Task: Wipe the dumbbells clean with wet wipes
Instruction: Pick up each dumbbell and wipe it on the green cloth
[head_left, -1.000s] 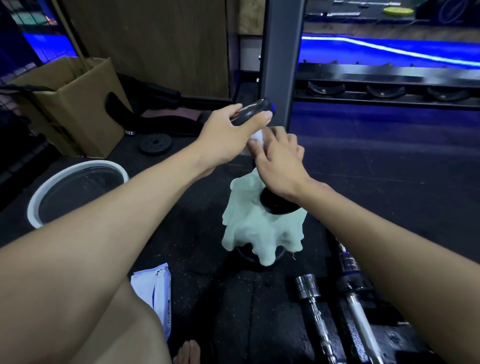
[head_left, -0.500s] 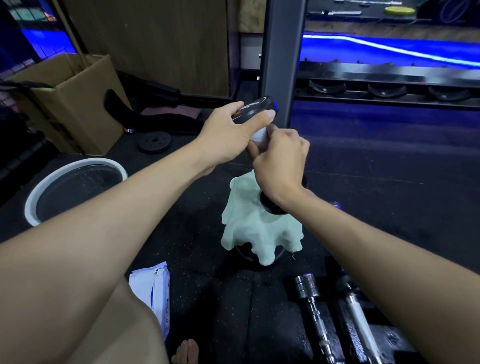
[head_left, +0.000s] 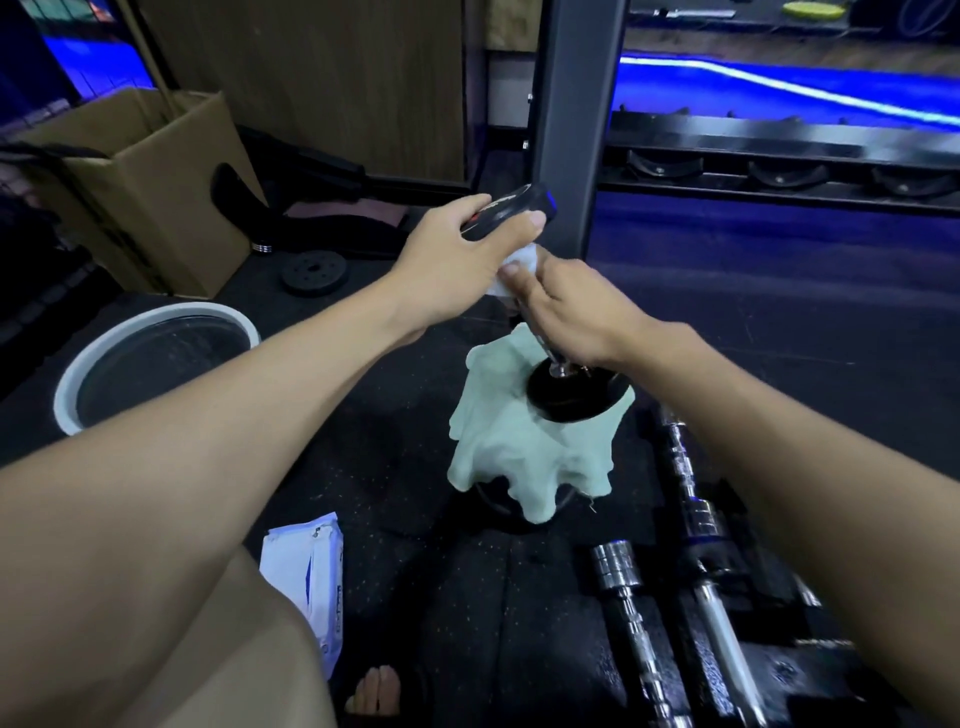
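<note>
A black dumbbell stands on end, its lower plate (head_left: 574, 397) resting on a pale green cloth (head_left: 511, 457). My left hand (head_left: 457, 265) grips the upper plate (head_left: 511, 213) from the top. Just below it, my right hand (head_left: 569, 306) holds a white wet wipe (head_left: 517, 262) wrapped round the chrome handle (head_left: 550, 353), most of which is hidden by the fingers. A white and blue pack of wipes (head_left: 311, 564) lies on the floor at the lower left.
Chrome dumbbell bars (head_left: 634, 623) lie on the floor at the lower right. A white-rimmed round basin (head_left: 150, 317) sits to the left, a cardboard box (head_left: 150, 182) behind it. A loose weight plate (head_left: 314, 273) lies further back. A grey rack post (head_left: 571, 114) rises behind the dumbbell.
My right hand has closed round the handle with the wipe and slid a little up and down it. The left hand has stayed on the upper plate.
</note>
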